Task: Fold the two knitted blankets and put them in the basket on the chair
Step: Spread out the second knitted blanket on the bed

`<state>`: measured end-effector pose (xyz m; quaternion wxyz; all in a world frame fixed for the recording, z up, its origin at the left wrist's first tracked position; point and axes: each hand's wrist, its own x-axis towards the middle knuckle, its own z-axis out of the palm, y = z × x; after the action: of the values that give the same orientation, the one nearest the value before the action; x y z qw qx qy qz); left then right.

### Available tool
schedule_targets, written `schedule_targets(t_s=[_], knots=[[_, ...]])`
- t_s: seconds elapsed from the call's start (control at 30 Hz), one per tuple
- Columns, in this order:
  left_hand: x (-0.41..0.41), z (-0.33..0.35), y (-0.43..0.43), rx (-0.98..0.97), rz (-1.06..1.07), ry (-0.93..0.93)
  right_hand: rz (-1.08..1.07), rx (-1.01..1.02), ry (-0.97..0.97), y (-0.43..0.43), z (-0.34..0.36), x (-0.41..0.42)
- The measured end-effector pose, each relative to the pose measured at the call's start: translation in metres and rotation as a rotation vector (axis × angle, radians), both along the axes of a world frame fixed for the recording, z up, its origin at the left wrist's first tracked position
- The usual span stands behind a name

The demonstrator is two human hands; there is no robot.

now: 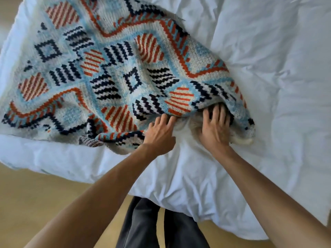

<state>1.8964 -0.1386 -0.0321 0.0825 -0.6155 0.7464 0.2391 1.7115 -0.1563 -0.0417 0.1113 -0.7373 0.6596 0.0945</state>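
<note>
A patterned knitted blanket [111,74] in light blue, orange, navy and cream lies spread over the white bed. Under its near right edge a cream knitted blanket [240,140] peeks out. My left hand [159,135] touches the patterned blanket's near edge with fingers reaching forward. My right hand [215,126] reaches under the lifted edge, its fingertips hidden by the fabric. No basket or chair is in view.
The white duvet [268,86] covers the bed, rumpled, with its corner hanging toward me. Wooden floor [44,194] shows below and left of the bed. My dark trouser legs [161,226] stand at the bed's corner.
</note>
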Motion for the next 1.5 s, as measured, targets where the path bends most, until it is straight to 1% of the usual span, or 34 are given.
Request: schedule_targets(t_s=[0.03,0.1,0.17,0.23,0.3,0.37,0.4,0.47,0.57,0.63,0.73,0.8,0.87,0.93,1.0,1.03,1.1,1.13,1.17,1.23,1.27,1.33,1.37,1.43,1.5], knots=[[-0.01,0.0,-0.005,-0.016,0.015,0.027,-0.016,-0.006,0.029,-0.006,0.0,-0.004],[-0.023,0.002,-0.019,0.003,0.11,0.103,-0.051,-0.009,0.077,-0.019,0.002,-0.013],[-0.028,0.008,-0.031,0.069,0.229,0.224,-0.085,0.022,0.109,-0.031,0.006,-0.02],[-0.024,0.015,-0.038,0.146,0.241,0.323,-0.033,0.05,0.14,-0.035,0.011,-0.02],[-0.012,0.023,-0.04,0.255,0.156,0.351,0.08,0.048,0.154,-0.03,0.014,-0.012],[0.004,0.029,-0.038,0.391,0.109,0.357,0.119,0.026,0.163,-0.019,0.015,-0.005],[0.011,0.031,-0.037,0.455,0.115,0.356,0.089,0.023,0.167,-0.013,0.014,-0.002],[0.021,0.033,-0.035,0.545,0.165,0.381,-0.014,0.085,0.179,-0.001,0.012,0.0],[0.034,0.035,-0.037,0.584,0.234,0.43,-0.046,0.166,0.24,0.009,0.005,-0.001],[0.038,0.033,-0.036,0.598,0.239,0.42,-0.036,0.196,0.188,0.008,0.005,-0.001],[0.032,0.024,-0.035,0.547,0.231,0.35,-0.076,0.142,-0.06,0.008,0.017,-0.014],[0.024,0.019,-0.032,0.476,0.24,0.303,-0.062,0.099,-0.162,0.023,0.031,-0.037],[0.017,0.017,-0.027,0.433,0.251,0.318,-0.015,0.088,-0.14,0.046,0.041,-0.075],[0.009,0.014,-0.021,0.423,0.231,0.323,-0.109,0.156,-0.072,0.067,0.047,-0.114],[0.0,0.01,-0.011,0.432,0.147,0.292,-0.198,0.214,0.034,0.08,0.047,-0.131],[-0.005,0.008,-0.004,0.427,0.101,0.267,-0.191,0.219,0.071,0.082,0.042,-0.128],[-0.012,0.005,0.007,0.402,0.052,0.243,-0.16,0.192,0.079,0.083,0.034,-0.109],[-0.013,0.004,0.013,0.356,0.03,0.222,-0.144,0.187,0.055,0.083,0.03,-0.094],[-0.012,0.003,0.017,0.267,-0.014,0.181,-0.12,0.198,-0.005,0.085,0.027,-0.078],[-0.005,-0.001,0.028,0.062,-0.15,0.065,-0.021,0.277,-0.101,0.093,0.02,-0.043],[0.001,-0.001,0.033,0.003,-0.208,0.032,0.04,0.308,-0.11,0.099,0.015,-0.028],[0.014,0.001,0.044,0.015,-0.306,0.012,0.118,0.3,-0.115,0.106,0.007,-0.007],[0.022,0.002,0.05,0.051,-0.346,0.007,0.091,0.26,-0.144,0.103,0.007,-0.001],[0.035,0.004,0.061,0.132,-0.394,-0.01,-0.075,0.163,-0.244,0.087,0.009,0.001],[0.039,0.007,0.067,0.118,-0.405,-0.013,-0.191,0.091,-0.263,0.063,0.014,-0.001]])
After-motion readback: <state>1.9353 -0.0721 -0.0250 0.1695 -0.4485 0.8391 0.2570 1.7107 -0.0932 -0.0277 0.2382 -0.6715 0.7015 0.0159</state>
